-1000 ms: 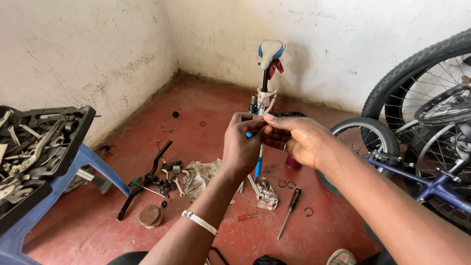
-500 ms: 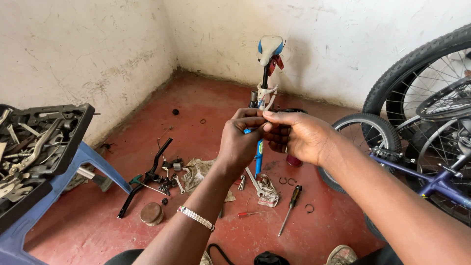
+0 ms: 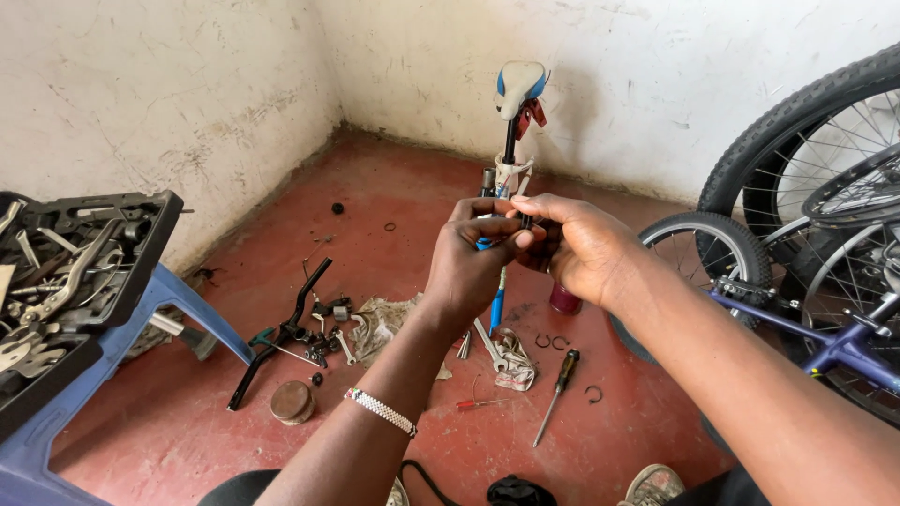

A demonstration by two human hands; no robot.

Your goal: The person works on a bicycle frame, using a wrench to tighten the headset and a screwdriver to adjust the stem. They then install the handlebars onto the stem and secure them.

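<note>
— Hands first: what are they on?
— Left hand (image 3: 469, 267) is clenched round a blue tool (image 3: 496, 305), upright above the floor (image 3: 656, 450). Right hand (image 3: 572, 245) pinches its top end; fingers (image 3: 525, 204) closed on it.
— Which step, you reckon?
— Fitting or turning a small part at the tip, I'd judge. It calls for a steady grip.
— Around them?
— Saddle (image 3: 520, 84) behind, screwdriver (image 3: 560, 379) below, toolbox (image 3: 75, 272) left, wheel (image 3: 712, 253) right.

Perhaps a small part, hidden between fingers (image 3: 495, 230)
</note>
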